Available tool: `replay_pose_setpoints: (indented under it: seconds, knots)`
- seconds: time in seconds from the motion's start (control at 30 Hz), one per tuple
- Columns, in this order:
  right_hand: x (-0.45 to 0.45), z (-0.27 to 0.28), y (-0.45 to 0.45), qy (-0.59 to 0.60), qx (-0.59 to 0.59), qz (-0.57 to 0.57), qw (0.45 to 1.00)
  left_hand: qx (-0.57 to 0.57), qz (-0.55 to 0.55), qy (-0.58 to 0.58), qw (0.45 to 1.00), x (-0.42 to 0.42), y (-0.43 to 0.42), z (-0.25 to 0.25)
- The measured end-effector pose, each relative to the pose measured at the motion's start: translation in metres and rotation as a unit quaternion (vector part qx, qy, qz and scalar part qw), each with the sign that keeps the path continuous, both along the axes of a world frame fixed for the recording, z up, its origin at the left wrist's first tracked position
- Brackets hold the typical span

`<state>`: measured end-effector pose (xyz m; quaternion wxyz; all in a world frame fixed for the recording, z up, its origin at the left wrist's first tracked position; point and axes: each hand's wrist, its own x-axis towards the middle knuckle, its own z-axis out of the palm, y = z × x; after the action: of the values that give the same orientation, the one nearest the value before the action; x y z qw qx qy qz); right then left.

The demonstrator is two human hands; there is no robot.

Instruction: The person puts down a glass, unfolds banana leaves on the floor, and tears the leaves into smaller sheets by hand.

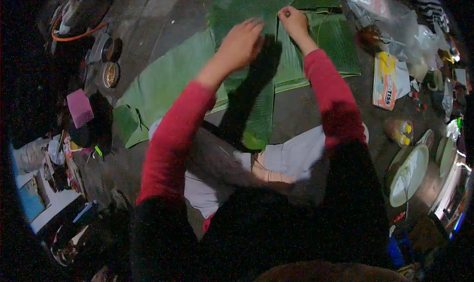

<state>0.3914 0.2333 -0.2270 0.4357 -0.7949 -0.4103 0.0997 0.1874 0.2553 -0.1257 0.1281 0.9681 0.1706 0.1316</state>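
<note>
Large green banana leaves (173, 62) lie overlapped on the dark floor in front of my crossed legs. My right hand (295, 25) is closed in a pinch at the edge of a banana leaf strip near the top of the pile. To its left, my left hand (240, 44) hovers over or rests on the leaves, its fingers blurred and partly turned away, so I cannot tell what it holds. A shadow of my arm falls across the middle leaf, which reaches down toward my feet.
On the right are a yellow tissue pack (384, 79), plastic bags (390, 20), a yellow-capped bottle (402, 133) and a pale bowl (411, 178) with a whisk. On the left lie a pink sponge-like block (80, 108), a round tin (110, 75) and an orange-rimmed basin (79, 38).
</note>
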Motion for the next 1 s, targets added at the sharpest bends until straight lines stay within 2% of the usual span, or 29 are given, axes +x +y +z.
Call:
replay_pose_setpoints:
  seconds: [0.03, 0.1, 0.2, 0.33, 0.4, 0.43, 0.5, 0.53, 0.6, 0.63, 0.7, 0.77, 0.8, 0.87, 0.9, 0.93, 1.0]
  knots:
    - [0.000, 0.001, -0.002, -0.007, -0.013, 0.006, 1.000, 0.059, -0.025, 0.019, 0.998, 0.022, 0.017, -0.033]
    - [0.004, -0.008, -0.002, -0.051, -0.014, 0.014, 0.998, 0.059, -0.019, 0.026, 0.998, 0.057, 0.034, -0.088]
    - [0.007, -0.011, -0.007, -0.100, -0.052, 0.047, 0.993, 0.051, 0.007, 0.015, 0.999, 0.069, 0.034, -0.125]
    - [0.008, -0.010, -0.016, -0.169, -0.067, 0.081, 0.980, 0.039, 0.025, -0.020, 0.999, 0.067, 0.033, -0.132]
    - [0.011, -0.005, -0.025, -0.244, -0.086, 0.162, 0.952, 0.045, 0.027, -0.009, 0.999, 0.067, 0.034, -0.133]
    - [0.010, 0.001, -0.034, -0.243, -0.086, 0.162, 0.952, 0.053, 0.031, -0.009, 0.998, 0.068, 0.035, -0.134]
    - [0.003, 0.016, -0.065, -0.312, 0.005, 0.184, 0.932, 0.057, 0.034, -0.010, 0.998, 0.069, 0.034, -0.135]
    - [0.001, 0.025, -0.079, -0.312, 0.002, 0.184, 0.932, 0.056, 0.034, -0.018, 0.998, 0.068, 0.034, -0.134]
    - [-0.004, 0.047, -0.109, -0.377, -0.083, 0.278, 0.880, 0.053, 0.033, -0.027, 0.998, 0.068, 0.034, -0.134]
    - [-0.007, 0.058, -0.122, -0.377, -0.085, 0.278, 0.879, 0.066, 0.035, -0.030, 0.997, 0.069, 0.034, -0.135]
    - [-0.015, 0.079, -0.150, -0.401, -0.070, 0.363, 0.838, 0.077, 0.039, -0.032, 0.996, 0.068, 0.033, -0.135]
    - [-0.025, 0.100, -0.175, -0.363, -0.096, 0.473, 0.797, 0.081, 0.034, -0.039, 0.995, 0.068, 0.033, -0.133]
    - [-0.033, 0.100, -0.193, -0.060, -0.193, 0.505, 0.839, 0.081, 0.035, -0.039, 0.995, 0.068, 0.033, -0.133]
    - [-0.056, 0.109, -0.226, 0.142, -0.162, 0.573, 0.791, 0.083, 0.031, -0.040, 0.995, 0.068, 0.034, -0.136]
    - [-0.070, 0.117, -0.238, 0.030, -0.048, 0.644, 0.763, 0.083, 0.030, -0.039, 0.995, 0.067, 0.035, -0.138]
    - [-0.075, 0.130, -0.246, 0.030, -0.048, 0.643, 0.764, 0.069, 0.021, -0.032, 0.997, 0.067, 0.037, -0.140]
    - [-0.076, 0.170, -0.252, 0.273, -0.094, 0.606, 0.741, 0.055, 0.011, -0.027, 0.998, 0.066, 0.039, -0.138]
